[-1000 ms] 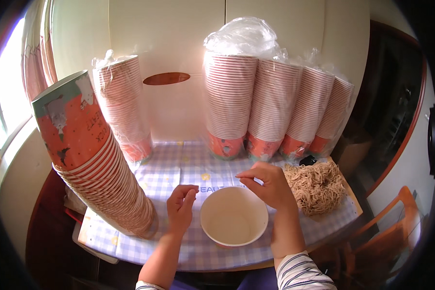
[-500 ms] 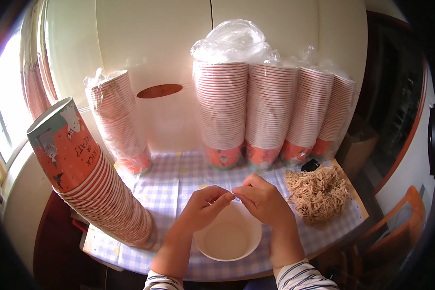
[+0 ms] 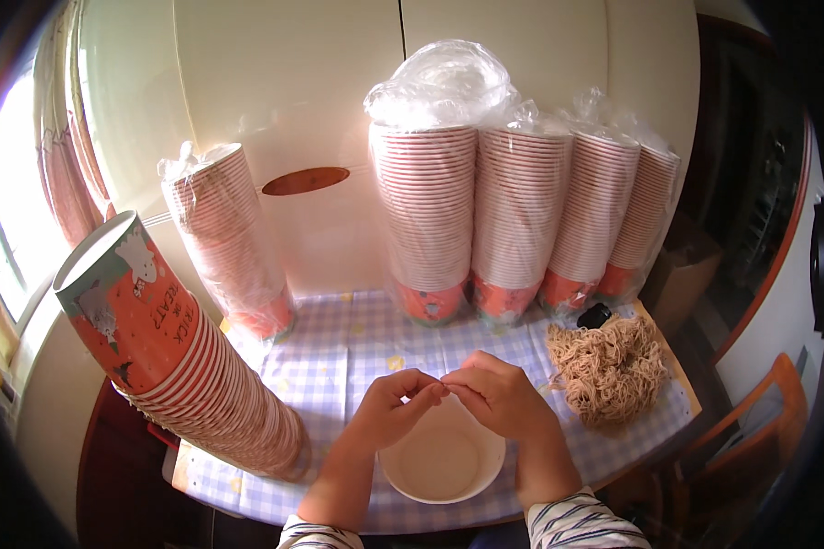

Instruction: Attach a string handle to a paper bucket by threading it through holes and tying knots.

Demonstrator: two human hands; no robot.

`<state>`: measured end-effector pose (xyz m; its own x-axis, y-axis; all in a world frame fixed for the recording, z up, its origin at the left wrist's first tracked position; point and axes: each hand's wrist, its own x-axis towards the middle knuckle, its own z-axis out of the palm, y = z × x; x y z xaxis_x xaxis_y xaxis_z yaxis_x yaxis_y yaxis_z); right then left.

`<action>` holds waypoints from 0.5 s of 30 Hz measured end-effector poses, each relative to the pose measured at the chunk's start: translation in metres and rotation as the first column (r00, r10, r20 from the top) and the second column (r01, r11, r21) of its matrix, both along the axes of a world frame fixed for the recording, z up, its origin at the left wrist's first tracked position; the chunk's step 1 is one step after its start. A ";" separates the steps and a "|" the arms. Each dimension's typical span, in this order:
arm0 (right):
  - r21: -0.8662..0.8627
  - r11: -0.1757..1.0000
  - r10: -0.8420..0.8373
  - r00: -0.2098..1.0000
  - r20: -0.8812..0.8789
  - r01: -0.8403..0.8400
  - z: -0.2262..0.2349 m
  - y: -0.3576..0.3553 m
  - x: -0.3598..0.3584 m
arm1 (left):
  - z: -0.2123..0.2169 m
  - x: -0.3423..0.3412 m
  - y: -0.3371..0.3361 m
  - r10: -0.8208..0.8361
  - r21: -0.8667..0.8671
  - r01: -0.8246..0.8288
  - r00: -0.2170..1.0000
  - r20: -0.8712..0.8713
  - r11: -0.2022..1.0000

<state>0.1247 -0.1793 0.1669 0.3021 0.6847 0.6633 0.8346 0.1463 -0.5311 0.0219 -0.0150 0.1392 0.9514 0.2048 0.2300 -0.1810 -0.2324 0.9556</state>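
My left hand (image 3: 400, 405) and my right hand (image 3: 501, 392) meet at their fingertips over the far rim of a white paper bucket (image 3: 441, 465). Both are closed in a pinch; whatever lies between the fingers is too small to make out. The bucket stands upright at the near middle of the table, its inside facing up at me. To the right of my right hand lies a tangled heap of tan twine pieces (image 3: 609, 371).
A tall nested stack of orange printed paper buckets (image 3: 211, 375) leans at the left. Farther back stand a plastic-wrapped stack (image 3: 224, 238) and, to the right, several more wrapped stacks (image 3: 426, 210). A small black object (image 3: 594, 317) sits behind the twine. A checked cloth (image 3: 325, 352) covers the table.
My fingertips have come closer together and now touch. The whole view has shifted slightly, so everything appears a little lower and to the right.
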 end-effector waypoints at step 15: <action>-0.068 0.998 0.006 0.998 0.058 -0.002 0.016 -0.018 -0.015 | 0.028 -0.024 -0.005 -0.114 0.246 0.079 0.985 0.132 0.966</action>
